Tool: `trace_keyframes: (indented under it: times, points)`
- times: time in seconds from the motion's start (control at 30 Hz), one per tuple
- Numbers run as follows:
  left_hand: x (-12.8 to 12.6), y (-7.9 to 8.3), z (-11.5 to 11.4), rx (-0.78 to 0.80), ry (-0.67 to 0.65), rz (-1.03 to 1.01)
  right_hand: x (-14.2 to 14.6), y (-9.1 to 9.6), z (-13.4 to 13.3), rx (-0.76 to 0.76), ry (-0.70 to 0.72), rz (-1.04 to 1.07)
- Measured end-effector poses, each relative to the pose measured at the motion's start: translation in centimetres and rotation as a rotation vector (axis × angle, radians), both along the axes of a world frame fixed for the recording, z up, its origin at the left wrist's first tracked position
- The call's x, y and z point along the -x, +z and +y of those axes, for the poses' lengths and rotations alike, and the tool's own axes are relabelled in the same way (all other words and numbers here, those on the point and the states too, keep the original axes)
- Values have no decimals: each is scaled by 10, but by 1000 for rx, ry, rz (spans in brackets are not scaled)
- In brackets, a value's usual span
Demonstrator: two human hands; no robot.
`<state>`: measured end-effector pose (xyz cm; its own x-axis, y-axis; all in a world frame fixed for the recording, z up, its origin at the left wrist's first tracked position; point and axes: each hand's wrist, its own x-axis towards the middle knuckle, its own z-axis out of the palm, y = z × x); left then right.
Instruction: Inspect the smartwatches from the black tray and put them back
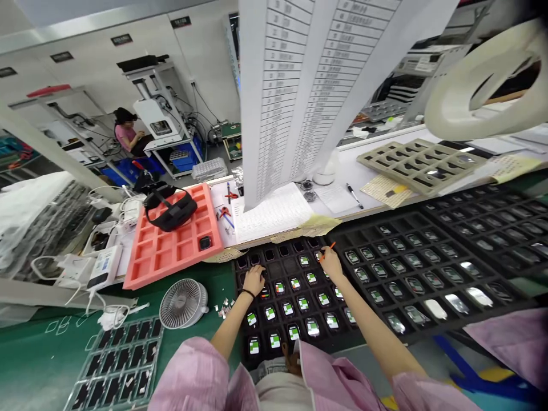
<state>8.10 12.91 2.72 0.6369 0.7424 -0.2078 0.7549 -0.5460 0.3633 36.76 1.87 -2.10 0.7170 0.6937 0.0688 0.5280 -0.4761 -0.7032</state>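
My left hand (254, 279) is down on the black tray (238, 302), fingers curled at the upper rows; can't tell if it's gripping anything. My right hand (330, 264) has its fingers together, pinching an orange stick (328, 249) over the tray's top edge. The nearer rows of watch-sized units (274, 341) show lit screens, the far pockets (269, 254) look dark, contents unclear, and the next black tray (471, 319) is filled with units, mostly unlit from here.
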Motion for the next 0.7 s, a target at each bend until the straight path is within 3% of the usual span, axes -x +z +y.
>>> trace_keyframes:
  times: [0.07,0.13,0.27,0.37,0.43,0.53,0.7]
  points:
    - [-2,6,0,-10,-57,5,-5,-4,4,13,14,12]
    - [-19,11,-2,-38,-106,-8,-10,-6,7,23,37,38]
    - [-89,12,-15,-13,-246,-16,-19,-8,7,27,92,108]
    - [-138,2,-21,32,-257,11,-22,-6,5,12,135,165]
    - [-158,-4,-22,62,-236,39,-22,-4,3,2,171,214]
    - [-169,-10,-18,110,-189,43,-22,2,2,-30,215,295]
    - [-159,-7,-11,200,-99,-122,-20,24,-3,-145,183,437]
